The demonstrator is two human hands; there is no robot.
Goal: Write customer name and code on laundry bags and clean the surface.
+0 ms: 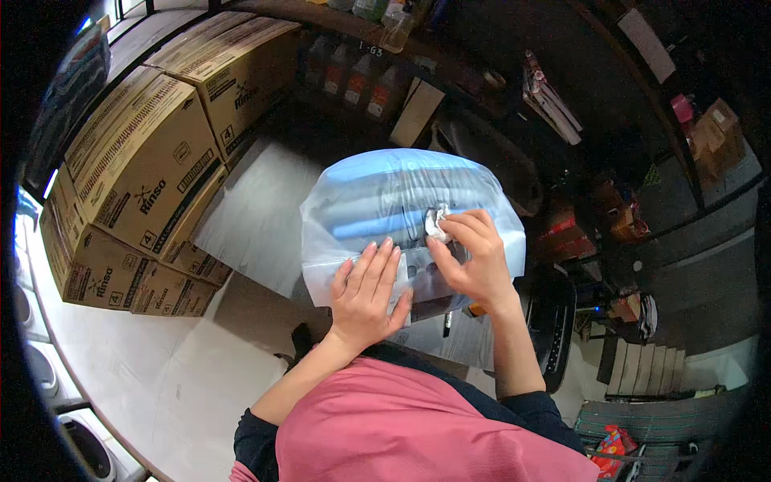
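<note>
A translucent plastic bag packed with folded blue and grey fabric lies on a grey wood-look tabletop before me. My left hand rests palm down on the bag's near side, fingers slightly spread. Partly under it, a pale paper or label shows. Between the thumb and fingers of my right hand is a crumpled white wad, perhaps tissue or paper, held against the bag's top. A marker pen lies on the table at the bag's near edge.
Stacked Rinso cardboard cartons stand to the left. Several bottles line a dark shelf beyond the table. A black chair is close on the right. White front-loading machines stand along the far left.
</note>
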